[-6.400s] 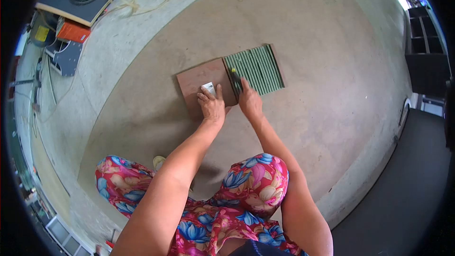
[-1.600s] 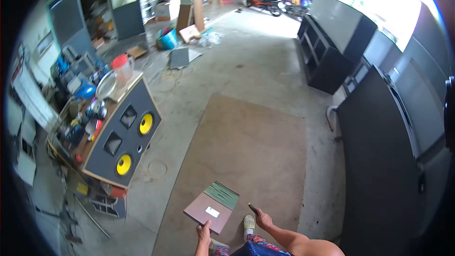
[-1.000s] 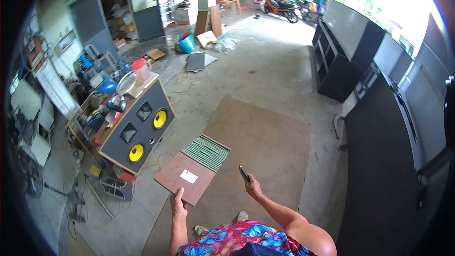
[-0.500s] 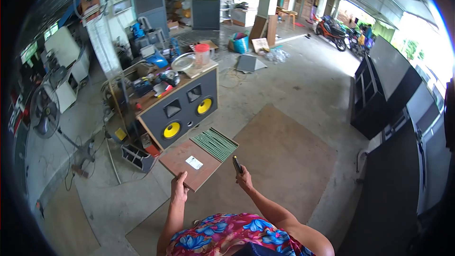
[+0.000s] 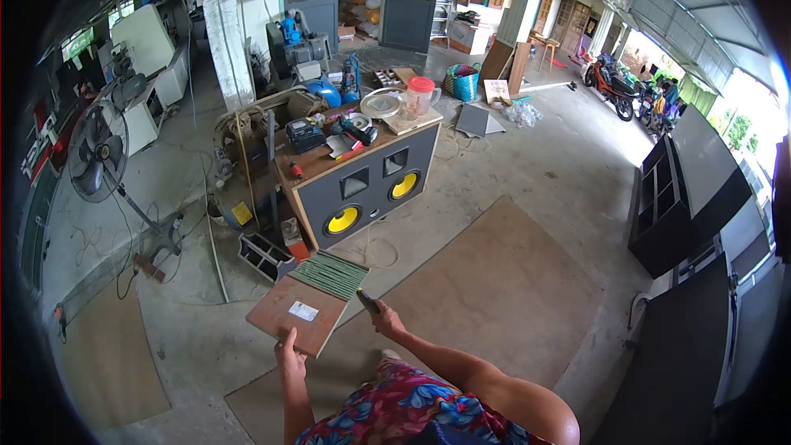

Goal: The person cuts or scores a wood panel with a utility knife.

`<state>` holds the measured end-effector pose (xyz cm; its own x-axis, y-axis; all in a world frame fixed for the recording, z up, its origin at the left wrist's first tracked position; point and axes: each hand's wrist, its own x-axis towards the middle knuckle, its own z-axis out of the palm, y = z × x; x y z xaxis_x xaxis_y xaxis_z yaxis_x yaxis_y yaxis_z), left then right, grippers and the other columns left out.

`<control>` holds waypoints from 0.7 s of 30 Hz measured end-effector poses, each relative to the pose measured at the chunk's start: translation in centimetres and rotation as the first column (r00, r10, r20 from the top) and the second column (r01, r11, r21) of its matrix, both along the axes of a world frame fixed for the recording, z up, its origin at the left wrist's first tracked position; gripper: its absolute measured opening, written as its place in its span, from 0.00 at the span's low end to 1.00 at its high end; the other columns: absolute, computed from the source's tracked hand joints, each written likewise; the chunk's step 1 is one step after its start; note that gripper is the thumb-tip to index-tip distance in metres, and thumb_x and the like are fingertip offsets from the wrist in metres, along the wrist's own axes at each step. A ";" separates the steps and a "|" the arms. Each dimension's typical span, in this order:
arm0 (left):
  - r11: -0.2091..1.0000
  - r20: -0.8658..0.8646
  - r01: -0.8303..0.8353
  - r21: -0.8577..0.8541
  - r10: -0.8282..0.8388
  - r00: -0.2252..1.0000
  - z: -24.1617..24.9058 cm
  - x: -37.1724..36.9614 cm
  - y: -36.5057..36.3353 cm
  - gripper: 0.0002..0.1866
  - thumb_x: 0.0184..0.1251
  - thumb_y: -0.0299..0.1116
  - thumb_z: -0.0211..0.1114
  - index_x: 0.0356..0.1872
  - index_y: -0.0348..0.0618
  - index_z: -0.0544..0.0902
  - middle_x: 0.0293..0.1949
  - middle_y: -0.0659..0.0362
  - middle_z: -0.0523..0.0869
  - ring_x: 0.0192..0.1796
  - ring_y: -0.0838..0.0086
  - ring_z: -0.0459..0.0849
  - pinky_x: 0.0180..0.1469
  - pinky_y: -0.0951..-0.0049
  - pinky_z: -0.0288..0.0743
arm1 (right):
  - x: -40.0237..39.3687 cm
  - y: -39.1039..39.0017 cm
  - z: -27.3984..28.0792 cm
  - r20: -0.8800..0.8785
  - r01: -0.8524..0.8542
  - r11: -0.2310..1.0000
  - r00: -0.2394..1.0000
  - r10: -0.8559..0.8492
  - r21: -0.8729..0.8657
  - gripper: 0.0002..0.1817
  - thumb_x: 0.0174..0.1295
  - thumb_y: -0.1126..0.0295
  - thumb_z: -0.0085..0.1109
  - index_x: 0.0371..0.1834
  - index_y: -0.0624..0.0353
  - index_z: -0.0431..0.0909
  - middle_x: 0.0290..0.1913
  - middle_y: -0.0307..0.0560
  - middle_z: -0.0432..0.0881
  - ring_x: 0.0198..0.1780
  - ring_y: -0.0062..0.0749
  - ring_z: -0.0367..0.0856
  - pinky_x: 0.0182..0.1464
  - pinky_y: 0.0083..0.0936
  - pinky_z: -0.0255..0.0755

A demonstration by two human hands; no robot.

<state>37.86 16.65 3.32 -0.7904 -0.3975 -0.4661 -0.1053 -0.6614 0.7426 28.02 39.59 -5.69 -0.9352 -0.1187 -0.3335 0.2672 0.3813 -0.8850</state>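
Note:
A brown board with a white label is gripped at its near edge by my left hand, thumb on top. Across its far end lies a row of thin green strips. My right hand is closed round a short black hand tool, whose tip points at the board's right edge beside the strips. The tool's exact kind is hard to make out.
Ahead stands a speaker cabinet with yellow cones, loaded with tools and a red-lidded jar. A fan is on the left, dark cabinets on the right. A large brown sheet covers the floor.
My view has swung left, so the room has shifted right. Board and tool have moved left and a little nearer me; both hands keep their hold.

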 end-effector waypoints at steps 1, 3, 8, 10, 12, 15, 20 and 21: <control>1.000 0.004 -0.022 0.009 0.022 1.000 -0.2 0.1 -0.7 0.26 0.53 0.33 0.65 0.51 0.34 0.66 0.45 0.54 0.74 0.44 0.65 0.77 0.39 0.66 0.74 | -0.1 -1.1 -0.3 0.009 -0.034 0.999 0.999 0.034 0.015 0.19 0.57 0.67 0.45 0.53 0.54 0.67 0.24 0.46 0.75 0.22 0.27 0.75 0.23 0.25 0.71; 0.994 0.019 -0.106 0.028 0.105 0.994 -0.3 0.7 -2.6 0.25 0.53 0.33 0.65 0.50 0.35 0.66 0.45 0.53 0.74 0.44 0.65 0.77 0.39 0.66 0.74 | -0.9 -3.3 -1.1 0.022 -0.111 0.993 0.994 0.110 0.036 0.20 0.56 0.67 0.45 0.54 0.54 0.67 0.24 0.46 0.75 0.21 0.28 0.76 0.24 0.25 0.72; 0.978 0.111 -0.191 -0.079 0.199 0.974 0.4 0.7 -6.5 0.17 0.52 0.34 0.66 0.39 0.36 0.72 0.32 0.59 0.77 0.30 0.76 0.77 0.26 0.80 0.68 | -3.5 -8.1 -4.1 0.013 -0.310 0.951 0.951 0.310 0.007 0.19 0.56 0.67 0.44 0.52 0.52 0.67 0.21 0.47 0.75 0.20 0.30 0.76 0.24 0.28 0.72; 0.966 0.130 -0.236 -0.109 0.249 0.960 -0.6 0.3 -8.9 0.17 0.51 0.34 0.66 0.38 0.38 0.72 0.31 0.60 0.77 0.28 0.77 0.76 0.24 0.80 0.66 | -4.7 -10.5 -4.7 0.009 -0.357 0.933 0.934 0.358 -0.032 0.18 0.55 0.67 0.43 0.51 0.51 0.67 0.20 0.48 0.75 0.20 0.32 0.76 0.24 0.30 0.72; 0.947 0.112 -0.301 -0.109 0.313 0.943 0.3 -0.6 -10.6 0.17 0.50 0.35 0.66 0.36 0.38 0.72 0.28 0.61 0.76 0.25 0.77 0.75 0.22 0.80 0.65 | -6.1 -13.2 -5.3 0.007 -0.407 0.913 0.913 0.407 -0.005 0.18 0.55 0.67 0.44 0.51 0.52 0.67 0.20 0.49 0.75 0.20 0.33 0.77 0.24 0.30 0.71; 0.867 0.131 -0.477 -0.143 0.494 0.859 -0.5 -1.5 -13.1 0.17 0.50 0.36 0.66 0.36 0.37 0.72 0.27 0.60 0.76 0.25 0.77 0.75 0.22 0.78 0.65 | -8.4 -17.0 -7.1 -0.091 -0.477 0.878 0.873 0.478 0.032 0.18 0.55 0.67 0.45 0.51 0.53 0.68 0.20 0.50 0.76 0.21 0.35 0.77 0.24 0.31 0.71; 0.876 0.114 -0.449 -0.178 0.471 0.875 0.0 -0.5 -18.2 0.18 0.51 0.38 0.66 0.36 0.34 0.74 0.30 0.57 0.77 0.29 0.75 0.76 0.22 0.76 0.65 | -10.2 -23.2 -6.1 -0.082 -0.562 0.827 0.825 0.559 -0.026 0.21 0.53 0.73 0.44 0.53 0.57 0.66 0.20 0.44 0.73 0.17 0.26 0.73 0.19 0.24 0.70; 0.867 0.134 -0.460 -0.191 0.487 0.863 0.4 -0.4 -19.1 0.19 0.51 0.39 0.66 0.36 0.34 0.74 0.31 0.56 0.78 0.29 0.75 0.77 0.22 0.76 0.65 | -10.5 -24.5 -6.2 -0.085 -0.563 0.826 0.825 0.558 -0.039 0.20 0.54 0.73 0.45 0.53 0.57 0.66 0.19 0.43 0.73 0.17 0.25 0.73 0.19 0.24 0.70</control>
<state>37.45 -2.44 3.74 -0.4020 -0.7778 -0.4832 0.0580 -0.5483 0.8343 17.48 15.07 -11.93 -0.7211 -0.6468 -0.2482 -0.0365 0.3932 -0.9187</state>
